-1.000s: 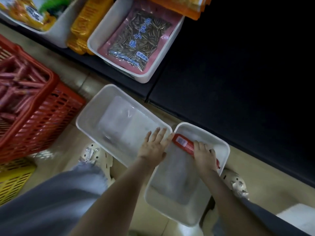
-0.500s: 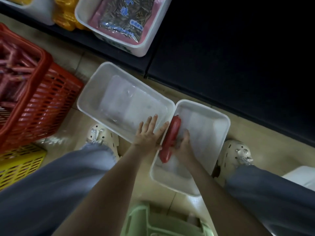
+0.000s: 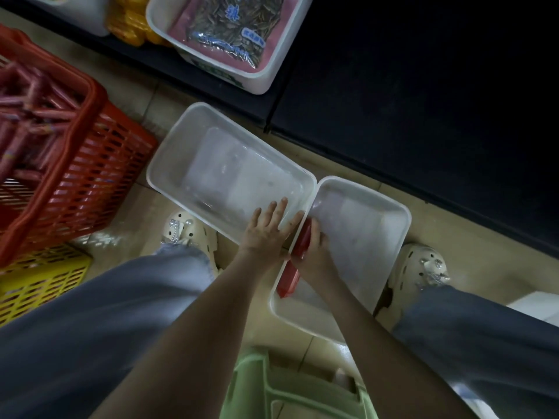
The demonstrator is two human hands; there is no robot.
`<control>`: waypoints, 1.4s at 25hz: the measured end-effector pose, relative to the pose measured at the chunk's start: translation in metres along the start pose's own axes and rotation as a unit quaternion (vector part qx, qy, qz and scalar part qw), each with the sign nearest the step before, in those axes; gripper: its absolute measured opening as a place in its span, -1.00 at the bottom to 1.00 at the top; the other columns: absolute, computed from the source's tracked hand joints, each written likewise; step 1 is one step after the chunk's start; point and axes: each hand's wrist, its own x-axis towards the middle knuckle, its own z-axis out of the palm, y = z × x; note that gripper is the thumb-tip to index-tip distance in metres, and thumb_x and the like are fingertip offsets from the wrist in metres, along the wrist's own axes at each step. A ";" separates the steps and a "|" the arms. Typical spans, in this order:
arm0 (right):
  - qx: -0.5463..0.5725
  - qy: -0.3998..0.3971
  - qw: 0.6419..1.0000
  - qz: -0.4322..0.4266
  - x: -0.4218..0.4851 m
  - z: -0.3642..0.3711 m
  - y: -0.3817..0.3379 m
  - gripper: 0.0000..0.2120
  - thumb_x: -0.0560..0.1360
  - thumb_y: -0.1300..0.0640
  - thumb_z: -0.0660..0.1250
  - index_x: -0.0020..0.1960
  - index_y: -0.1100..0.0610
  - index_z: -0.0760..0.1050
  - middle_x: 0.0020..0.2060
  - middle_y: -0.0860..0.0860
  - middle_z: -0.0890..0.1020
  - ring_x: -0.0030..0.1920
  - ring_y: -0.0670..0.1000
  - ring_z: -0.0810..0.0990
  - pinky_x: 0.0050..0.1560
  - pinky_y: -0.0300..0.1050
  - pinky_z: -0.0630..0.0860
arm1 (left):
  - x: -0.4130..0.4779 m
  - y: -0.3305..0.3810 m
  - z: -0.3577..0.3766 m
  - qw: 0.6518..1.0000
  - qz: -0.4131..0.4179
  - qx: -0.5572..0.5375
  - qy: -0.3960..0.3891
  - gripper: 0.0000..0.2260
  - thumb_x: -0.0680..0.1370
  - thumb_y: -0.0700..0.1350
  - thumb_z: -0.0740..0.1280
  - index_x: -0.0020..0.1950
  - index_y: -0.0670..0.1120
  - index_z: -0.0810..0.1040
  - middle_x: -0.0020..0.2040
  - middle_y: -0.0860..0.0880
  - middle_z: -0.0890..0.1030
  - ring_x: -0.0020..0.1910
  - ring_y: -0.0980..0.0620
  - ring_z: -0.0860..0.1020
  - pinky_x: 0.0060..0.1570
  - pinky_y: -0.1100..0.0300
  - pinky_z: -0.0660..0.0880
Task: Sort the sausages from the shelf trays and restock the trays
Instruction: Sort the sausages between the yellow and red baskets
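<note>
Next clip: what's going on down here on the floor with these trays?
A person works over two white trays on the floor. The right hand holds a red sausage along the left wall of the right tray, while the left hand rests flat, fingers spread, on the near corner of the left tray. A red basket holding more sausages stands to the left.
</note>
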 end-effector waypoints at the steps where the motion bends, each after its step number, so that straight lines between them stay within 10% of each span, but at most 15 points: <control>1: -0.016 0.045 0.999 -0.023 -0.004 -0.009 -0.012 -0.15 0.47 0.04 0.40 0.54 0.00 -0.09 0.38 0.11 0.32 0.30 0.10 0.43 0.23 0.00 0.47 | -0.003 -0.001 -0.009 1.000 -0.003 0.000 0.004 -0.22 0.55 0.24 0.17 0.54 0.08 -0.30 0.55 -0.16 -0.27 0.54 -0.18 -0.16 0.48 -0.09 -0.12; 13: -0.102 0.112 0.916 -0.370 -0.081 -0.054 -0.287 -0.33 0.52 0.18 0.32 0.51 0.19 0.07 0.45 0.17 0.21 0.45 0.17 0.16 0.39 0.01 0.18 | -0.208 -0.182 -0.236 0.940 -0.127 0.052 0.312 -0.43 0.60 -0.04 0.20 0.55 -0.02 0.04 0.51 -0.13 0.16 0.46 -0.13 0.20 0.36 0.00 0.23; 25: -0.382 -0.091 0.752 -0.530 -0.016 0.140 -0.421 -0.32 0.51 0.24 0.30 0.53 0.08 0.08 0.42 0.06 0.30 0.42 0.08 0.22 0.42 -0.07 0.21 | -0.254 -0.343 0.024 0.837 -0.398 -0.209 0.311 -0.47 0.56 0.00 0.25 0.48 -0.18 0.26 0.46 -0.24 0.29 0.44 -0.22 0.26 0.40 -0.07 0.15; 29: -0.572 -0.172 0.630 -0.497 0.040 0.193 -0.436 -0.12 0.44 0.22 0.39 0.55 0.06 -0.11 0.51 0.05 0.10 0.49 0.09 0.09 0.42 0.03 0.22 | -0.219 -0.356 0.052 0.824 -0.430 -0.216 0.300 -0.38 0.47 0.11 0.25 0.48 -0.12 0.30 0.50 -0.20 0.22 0.51 -0.16 0.13 0.44 -0.17 0.00; 32: -0.695 -0.219 0.510 -0.457 0.071 0.230 -0.436 -0.28 0.52 0.23 0.26 0.54 0.08 -0.05 0.47 0.09 0.20 0.43 0.15 0.23 0.32 0.10 0.32 | -0.207 -0.360 0.067 0.797 -0.433 -0.208 0.367 -0.42 0.35 0.08 0.17 0.35 -0.05 0.48 0.44 -0.16 0.36 0.47 -0.15 0.22 0.40 -0.24 0.13; 35: -0.744 -0.217 0.469 -0.423 0.078 0.254 -0.431 -0.44 0.53 0.23 0.25 0.47 0.14 0.13 0.37 0.09 0.33 0.37 0.15 0.33 0.23 0.13 0.38 | -0.206 -0.360 0.070 0.788 -0.430 -0.203 0.392 -0.43 0.34 0.09 0.14 0.32 -0.04 0.52 0.44 -0.16 0.37 0.47 -0.14 0.24 0.39 -0.24 0.14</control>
